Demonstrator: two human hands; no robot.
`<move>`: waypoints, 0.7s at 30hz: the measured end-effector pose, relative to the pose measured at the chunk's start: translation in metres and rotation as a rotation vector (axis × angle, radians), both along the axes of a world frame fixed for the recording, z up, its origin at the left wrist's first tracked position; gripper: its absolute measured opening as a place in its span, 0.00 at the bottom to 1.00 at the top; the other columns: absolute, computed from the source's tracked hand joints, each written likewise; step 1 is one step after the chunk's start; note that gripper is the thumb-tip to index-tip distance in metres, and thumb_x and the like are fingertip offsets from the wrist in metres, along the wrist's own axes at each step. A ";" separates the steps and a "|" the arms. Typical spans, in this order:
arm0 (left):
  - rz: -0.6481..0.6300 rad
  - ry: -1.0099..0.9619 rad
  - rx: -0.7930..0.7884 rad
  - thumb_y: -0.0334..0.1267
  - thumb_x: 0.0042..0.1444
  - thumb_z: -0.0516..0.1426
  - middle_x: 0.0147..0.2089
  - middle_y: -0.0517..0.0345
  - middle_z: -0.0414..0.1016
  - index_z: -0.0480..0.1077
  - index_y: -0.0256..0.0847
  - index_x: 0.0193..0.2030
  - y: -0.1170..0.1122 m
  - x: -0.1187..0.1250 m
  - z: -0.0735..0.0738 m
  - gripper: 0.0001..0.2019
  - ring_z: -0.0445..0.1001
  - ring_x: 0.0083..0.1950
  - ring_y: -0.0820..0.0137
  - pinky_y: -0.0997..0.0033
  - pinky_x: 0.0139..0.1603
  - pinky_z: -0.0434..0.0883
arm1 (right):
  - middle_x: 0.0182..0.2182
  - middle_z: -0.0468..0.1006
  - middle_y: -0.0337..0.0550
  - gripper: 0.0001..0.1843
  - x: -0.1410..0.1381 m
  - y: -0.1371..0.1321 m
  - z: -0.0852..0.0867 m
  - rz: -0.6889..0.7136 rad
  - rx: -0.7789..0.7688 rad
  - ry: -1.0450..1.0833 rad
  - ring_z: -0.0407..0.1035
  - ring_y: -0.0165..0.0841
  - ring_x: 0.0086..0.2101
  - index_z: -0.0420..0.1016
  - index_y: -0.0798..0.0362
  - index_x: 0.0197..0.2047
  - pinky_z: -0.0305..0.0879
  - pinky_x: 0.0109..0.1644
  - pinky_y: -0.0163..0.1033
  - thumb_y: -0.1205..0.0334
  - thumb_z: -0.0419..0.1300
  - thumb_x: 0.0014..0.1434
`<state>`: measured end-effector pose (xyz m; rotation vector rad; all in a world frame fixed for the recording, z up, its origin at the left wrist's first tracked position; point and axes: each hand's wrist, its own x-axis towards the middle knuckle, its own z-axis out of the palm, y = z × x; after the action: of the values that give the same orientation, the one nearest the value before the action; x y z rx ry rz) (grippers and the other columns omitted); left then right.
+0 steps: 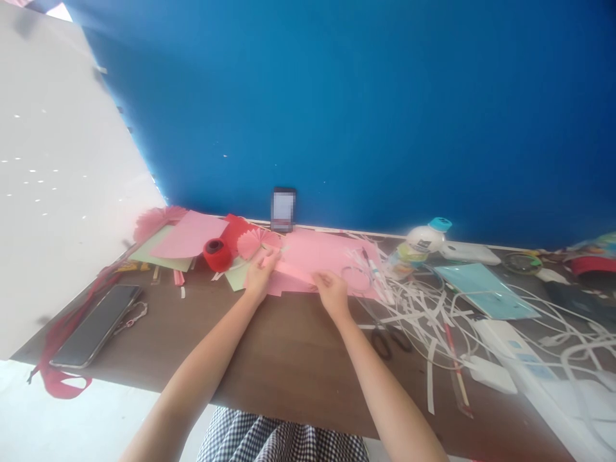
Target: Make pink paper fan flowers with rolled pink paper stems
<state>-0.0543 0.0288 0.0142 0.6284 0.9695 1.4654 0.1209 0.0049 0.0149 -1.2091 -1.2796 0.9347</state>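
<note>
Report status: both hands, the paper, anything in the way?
Left hand, right hand holding pink strip. Strip spans between them, over pink sheet. Scissors lie right, not blocking.

Against the flat blue wall (337, 115), a black upright phone (283, 208) stands at the far side of the brown wooden desk (283, 359). Nearer lies a large flat pink paper sheet (332, 250), with a long pink paper strip (292, 271) over its near left part. Left of these sit a pleated pink paper fan (255, 244) and a round red roll (217, 255). A flat black phone (99, 324) lies near left. At right, a blue-capped bottle (423, 245) is beyond tangled white strips (433, 314), black-handled scissors (382, 340) at their near left, a flat light-blue sleeve (488, 290) to their right.
</note>
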 end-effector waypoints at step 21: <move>-0.213 -0.225 0.071 0.25 0.47 0.58 0.55 0.47 0.65 0.48 0.43 0.59 -0.003 0.012 -0.008 0.35 0.67 0.52 0.66 0.62 0.56 0.61 | 0.26 0.77 0.44 0.14 -0.007 -0.002 -0.002 -0.050 0.031 0.026 0.71 0.33 0.21 0.70 0.56 0.30 0.68 0.26 0.36 0.52 0.58 0.48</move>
<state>-0.0424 0.0254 0.0059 0.5849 0.6584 1.3515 0.1139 0.0030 0.0126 -1.1961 -1.2334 0.8892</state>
